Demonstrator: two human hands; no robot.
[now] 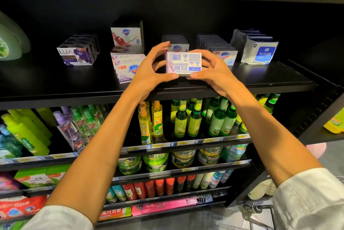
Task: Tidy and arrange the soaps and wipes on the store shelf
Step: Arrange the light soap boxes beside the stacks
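Risking a nudge to the leaning purple-and-white Safeguard soap pack [128, 68] beside the left hand [149, 70]; pinching the small white-and-lilac cardboard soap box [184, 63], barcode side up, above the black shelf [260, 78], right hand [212, 69] gripping opposite; slipping likely.

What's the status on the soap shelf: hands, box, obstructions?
Left hand and right hand both gripping one soap box, barcode side facing camera, above the shelf front edge. Safeguard stack close left. Nothing blocking.
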